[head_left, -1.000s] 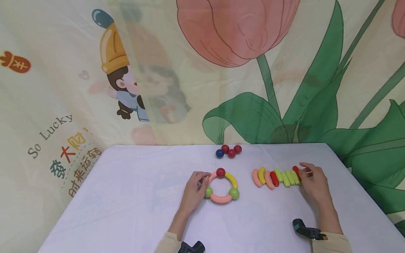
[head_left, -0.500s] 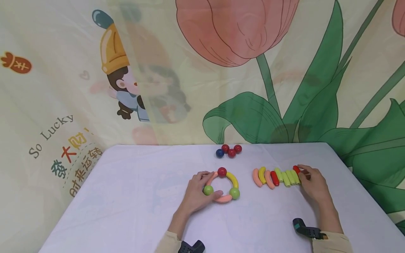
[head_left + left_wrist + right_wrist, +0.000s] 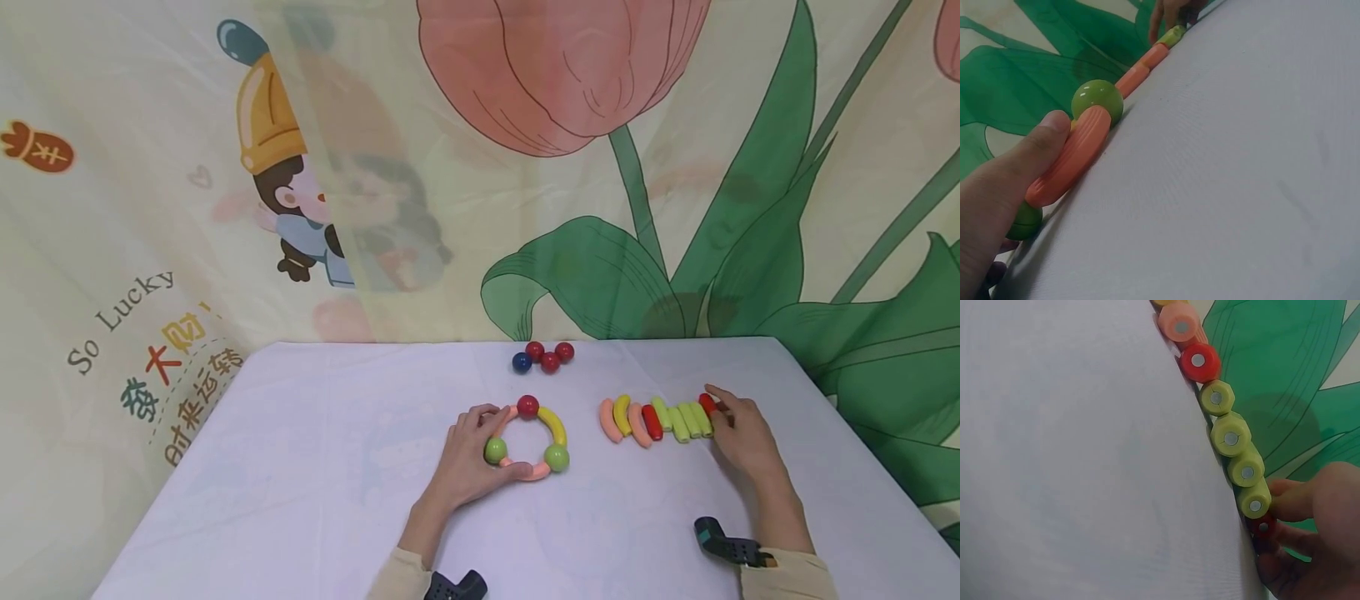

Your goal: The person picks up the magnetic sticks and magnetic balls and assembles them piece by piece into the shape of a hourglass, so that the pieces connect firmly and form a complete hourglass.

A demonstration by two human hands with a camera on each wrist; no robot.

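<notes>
A ring of curved rods and balls lies on the white table: pink rods, a yellow rod, a red ball and two green balls. My left hand holds its left side, thumb along the lower pink rod, fingers at the upper-left one. To the right, pink, yellow, red and light green rods lie side by side in a row; silver discs show in their ends. My right hand pinches the red rod at the row's right end, partly hidden by the fingers.
Several red balls and a dark blue ball sit together near the back edge of the table. Behind the table hangs a printed cloth with a large tulip.
My left thumb has come down from the ring's left side onto the lower pink rod, spreading the hand round the ring. My right fingers have closed in on the end red rod.
</notes>
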